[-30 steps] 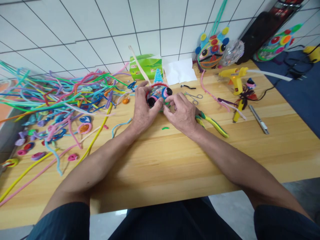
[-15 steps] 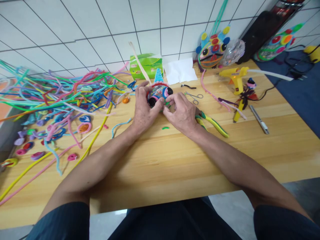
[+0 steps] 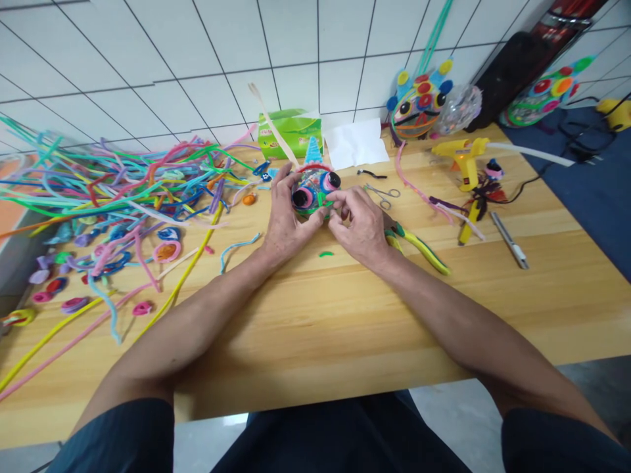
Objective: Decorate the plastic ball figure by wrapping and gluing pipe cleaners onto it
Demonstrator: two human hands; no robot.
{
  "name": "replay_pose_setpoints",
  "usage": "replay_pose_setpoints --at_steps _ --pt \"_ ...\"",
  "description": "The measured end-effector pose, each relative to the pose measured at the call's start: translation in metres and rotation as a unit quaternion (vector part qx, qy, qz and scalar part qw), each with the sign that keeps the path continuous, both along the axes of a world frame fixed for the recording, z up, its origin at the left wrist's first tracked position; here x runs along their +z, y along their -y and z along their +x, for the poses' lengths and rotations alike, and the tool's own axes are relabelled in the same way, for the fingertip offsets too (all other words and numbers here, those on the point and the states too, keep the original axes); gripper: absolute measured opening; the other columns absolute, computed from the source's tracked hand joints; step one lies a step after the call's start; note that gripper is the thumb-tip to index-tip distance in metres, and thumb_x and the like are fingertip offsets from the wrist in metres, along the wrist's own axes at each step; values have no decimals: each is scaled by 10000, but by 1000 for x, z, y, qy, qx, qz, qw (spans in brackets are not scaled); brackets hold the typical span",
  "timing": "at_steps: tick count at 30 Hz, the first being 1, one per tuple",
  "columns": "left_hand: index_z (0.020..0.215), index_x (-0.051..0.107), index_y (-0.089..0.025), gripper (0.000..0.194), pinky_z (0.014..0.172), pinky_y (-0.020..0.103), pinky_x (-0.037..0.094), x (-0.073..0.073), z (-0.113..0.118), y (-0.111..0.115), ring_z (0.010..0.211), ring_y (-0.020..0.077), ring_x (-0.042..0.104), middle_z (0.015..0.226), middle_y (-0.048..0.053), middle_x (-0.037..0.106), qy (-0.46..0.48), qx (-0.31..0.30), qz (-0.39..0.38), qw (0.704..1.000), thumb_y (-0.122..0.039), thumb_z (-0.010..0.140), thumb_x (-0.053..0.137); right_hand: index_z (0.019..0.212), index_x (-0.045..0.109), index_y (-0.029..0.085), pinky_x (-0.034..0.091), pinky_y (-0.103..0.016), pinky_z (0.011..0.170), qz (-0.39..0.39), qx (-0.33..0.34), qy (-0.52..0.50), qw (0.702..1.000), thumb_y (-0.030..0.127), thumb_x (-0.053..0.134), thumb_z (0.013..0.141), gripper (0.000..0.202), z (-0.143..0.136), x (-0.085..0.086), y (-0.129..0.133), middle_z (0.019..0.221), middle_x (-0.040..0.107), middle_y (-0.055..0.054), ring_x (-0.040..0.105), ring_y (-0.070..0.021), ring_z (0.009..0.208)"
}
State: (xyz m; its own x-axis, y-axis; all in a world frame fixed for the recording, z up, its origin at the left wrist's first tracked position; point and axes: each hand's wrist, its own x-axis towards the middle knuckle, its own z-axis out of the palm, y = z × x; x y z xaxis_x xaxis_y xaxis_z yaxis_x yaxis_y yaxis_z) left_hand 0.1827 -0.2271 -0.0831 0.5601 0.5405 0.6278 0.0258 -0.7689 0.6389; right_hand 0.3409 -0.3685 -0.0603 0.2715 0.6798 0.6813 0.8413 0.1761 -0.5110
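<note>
Between my hands sits a small pipe-cleaner creature (image 3: 311,179) with a blue cone on top and two black eyes ringed in pink and blue. My left hand (image 3: 284,217) grips its left side, the thumb reaching across the lower front. Thumb and fingers of my right hand (image 3: 359,220) pinch at the lower right of the front, by a green pipe-cleaner piece (image 3: 322,199). The fingertips partly hide what they hold. On the wood in front of the hands lies a short green snippet (image 3: 326,253). Pliers with yellow-green handles (image 3: 421,249) rest beside my right wrist.
A heap of pipe cleaners (image 3: 123,177) covers the left side, with coiled pieces below. Behind stand a green tissue pack (image 3: 288,135) and white paper (image 3: 355,144). To the right are scissors (image 3: 382,195), a yellow glue gun (image 3: 463,161), a utility knife (image 3: 510,242) and a finished creature (image 3: 421,105).
My right fingers have shifted slightly down and away from the creature's front, so the green piece beneath its eyes shows more. The left hand stays on the creature, its thumb a little lower.
</note>
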Motion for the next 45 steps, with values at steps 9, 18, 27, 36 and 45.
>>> replay_pose_setpoints --at_steps 9,18,27,36,45 --pt "1617 472 -280 810 1443 671 338 2 -1 0 1772 435 353 1807 230 433 -2 -13 2 1000 -793 1037 709 1198 733 258 605 -336 803 17 6 -4 1000 69 627 945 333 2 -1 0 1043 755 -23 710 -189 863" --pt "1607 517 -284 793 1447 689 333 6 -4 -3 1750 437 393 1775 214 493 -13 -12 -4 1000 -815 1040 681 1205 742 266 617 -341 814 16 -2 12 1000 65 624 941 352 4 -2 -1 1036 761 -21 717 -193 864" --pt "1597 543 -302 733 1436 704 355 8 -7 -3 1737 443 413 1780 203 496 -10 -28 -8 1000 -787 1060 667 1200 749 259 616 -352 811 14 10 5 1000 57 624 946 348 5 0 0 1054 762 -31 709 -198 864" --pt "1604 522 -300 740 1429 679 374 14 -9 -4 1746 428 407 1781 201 504 -31 -40 4 999 -788 1065 665 1176 751 262 617 -350 826 0 5 4 1000 50 631 931 345 8 0 0 1040 770 -26 700 -192 867" --pt "1640 490 -301 822 1434 661 362 7 -9 -5 1780 439 339 1822 200 439 -18 -50 -18 998 -797 1030 732 1205 721 273 640 -333 824 19 42 -49 998 76 630 944 339 5 -1 -1 1070 780 -21 726 -184 891"
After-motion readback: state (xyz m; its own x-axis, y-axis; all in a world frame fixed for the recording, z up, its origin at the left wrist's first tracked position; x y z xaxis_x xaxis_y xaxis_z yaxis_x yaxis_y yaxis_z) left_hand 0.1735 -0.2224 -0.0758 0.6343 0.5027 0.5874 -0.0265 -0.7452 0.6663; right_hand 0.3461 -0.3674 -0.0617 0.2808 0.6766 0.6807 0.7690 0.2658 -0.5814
